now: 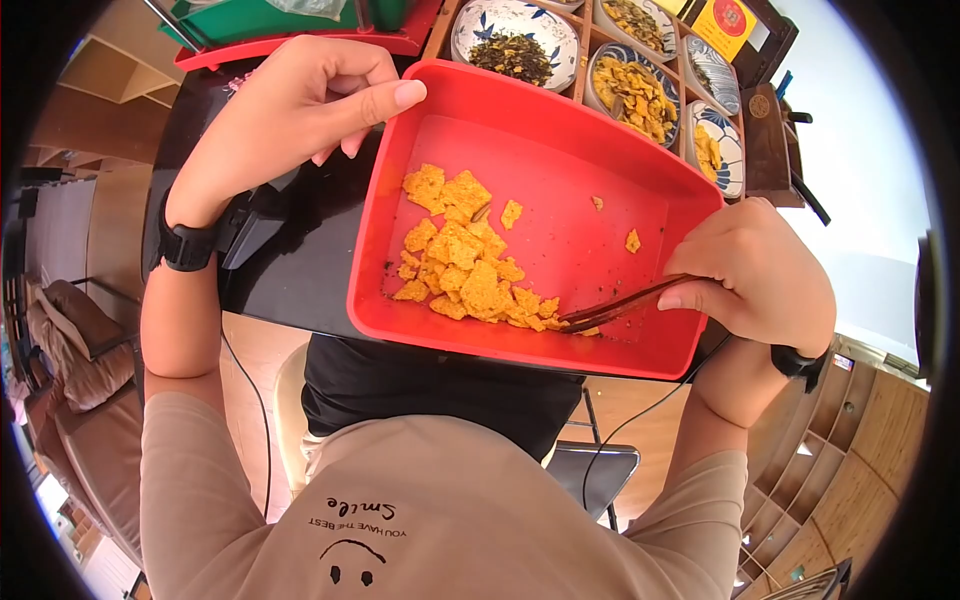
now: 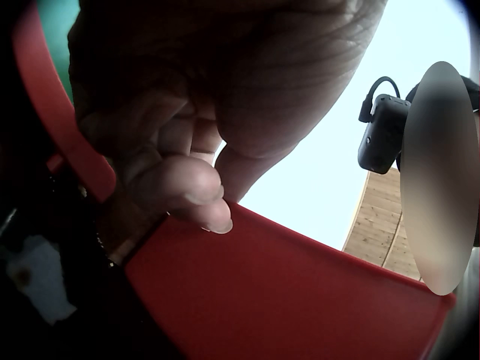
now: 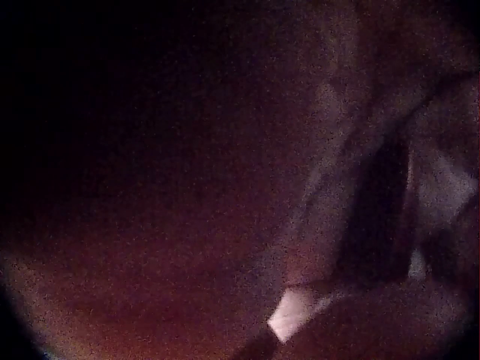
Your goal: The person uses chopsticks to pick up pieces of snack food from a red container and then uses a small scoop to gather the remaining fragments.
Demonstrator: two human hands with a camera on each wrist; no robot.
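A red plastic bin (image 1: 540, 150) lies tilted at the table's front edge, its inside facing the head camera. Orange-yellow crumbly flakes (image 1: 465, 265) are heaped along its lower left, with a few loose bits farther right. My left hand (image 1: 290, 110) pinches the bin's upper left corner between thumb and fingers; the left wrist view shows its curled fingertips (image 2: 206, 214) against the outer wall. In my right hand (image 1: 765, 275) are slim dark brown tongs (image 1: 625, 303), their tips at the right end of the heap. The right wrist view is dark and blurred.
Behind the bin stands a divided wooden box (image 1: 590, 75) with patterned bowls of dried leaves and yellow pieces. A green-and-red container (image 1: 260, 20) is at the back left. The black table (image 1: 300, 270) shows left of the bin. A dark chair seat (image 1: 595, 470) is below.
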